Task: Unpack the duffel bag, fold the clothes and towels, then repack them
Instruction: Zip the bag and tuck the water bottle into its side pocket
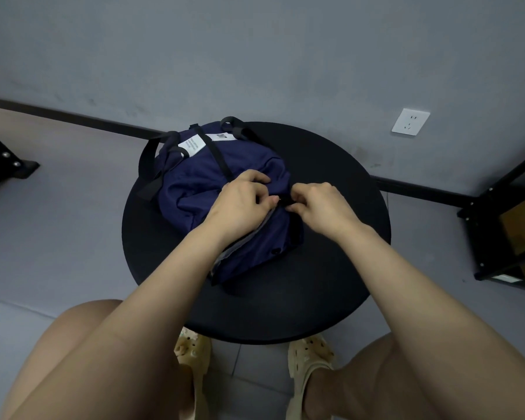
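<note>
A navy blue duffel bag [206, 183] with black straps and white labels lies on a round black table [331, 283]. My left hand [243, 201] grips the bag's fabric beside the zipper line. My right hand [319, 204] pinches a small dark zipper pull between the two hands. A grey strip of lining or cloth [240, 241] shows along the partly open zipper below my left wrist. The bag's contents are hidden.
A grey wall with a white socket [410, 121] stands behind the table. A black metal shelf [509, 207] holding cardboard boxes is at the right, and another black frame [3, 162] at the left. My knees and beige clogs are under the table's near edge.
</note>
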### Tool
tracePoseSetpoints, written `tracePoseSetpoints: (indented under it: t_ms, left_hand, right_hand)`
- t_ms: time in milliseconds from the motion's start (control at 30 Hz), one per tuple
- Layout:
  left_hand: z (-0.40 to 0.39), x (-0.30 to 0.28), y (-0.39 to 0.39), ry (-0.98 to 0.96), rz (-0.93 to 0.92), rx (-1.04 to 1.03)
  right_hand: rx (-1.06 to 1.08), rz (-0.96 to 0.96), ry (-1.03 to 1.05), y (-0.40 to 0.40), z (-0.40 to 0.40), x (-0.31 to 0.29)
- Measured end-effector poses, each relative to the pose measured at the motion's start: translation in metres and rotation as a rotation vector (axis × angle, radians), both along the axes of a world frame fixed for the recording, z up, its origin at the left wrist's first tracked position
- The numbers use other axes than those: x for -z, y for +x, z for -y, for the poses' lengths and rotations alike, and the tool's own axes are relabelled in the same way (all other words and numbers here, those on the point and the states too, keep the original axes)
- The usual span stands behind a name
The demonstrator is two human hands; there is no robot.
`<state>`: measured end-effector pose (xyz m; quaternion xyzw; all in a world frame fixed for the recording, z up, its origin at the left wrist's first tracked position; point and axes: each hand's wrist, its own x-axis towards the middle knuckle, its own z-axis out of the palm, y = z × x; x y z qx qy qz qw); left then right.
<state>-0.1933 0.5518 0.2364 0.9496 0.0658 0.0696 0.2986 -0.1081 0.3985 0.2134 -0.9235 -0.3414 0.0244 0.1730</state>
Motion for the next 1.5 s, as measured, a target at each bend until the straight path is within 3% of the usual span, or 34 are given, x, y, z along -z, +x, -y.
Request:
tracePoseSetpoints:
  t_ms: [333, 467, 533, 700, 933, 1100, 1267, 1500]
  left_hand:
    - [-0.003, -0.003, -0.014, -0.041, 0.027, -0.058]
    - [-0.017, -0.009, -0.023, 0.128, 0.1, -0.113]
    - [-0.027, -0.01, -0.03, 0.154, 0.044, -0.139]
    - [-0.031, -0.004, -0.037, -0.001, -0.115, -0.185]
    - [-0.035, 0.006, -0.048, -0.222, -0.101, -0.258]
    - [-0.038, 0.014, -0.051, -0.359, -0.074, -0.255]
    - [-0.044, 0.021, -0.054, -0.444, -0.084, -0.266]
    - [-0.053, 0.029, -0.067, -0.509, -0.069, -0.281]
  right_hand:
    - [0.066, -0.034, 0.043, -0.01, -0.007, -0.003]
    - [0.163, -0.059, 0.033, -0.002, 0.002, -0.002]
    - [0.218, -0.081, 0.031, 0.003, 0.008, 0.0]
    - [0.134, -0.053, 0.014, -0.001, 0.006, -0.004]
    - [-0.341, 0.262, 0.107, -0.011, -0.004, -0.008]
    - [-0.423, 0.349, 0.071, -0.022, -0.032, 0.001]
    - [-0.45, 0.451, 0.185, -0.024, -0.046, 0.012]
    - [-0.344, 0.383, 0.22, -0.022, -0.042, 0.014]
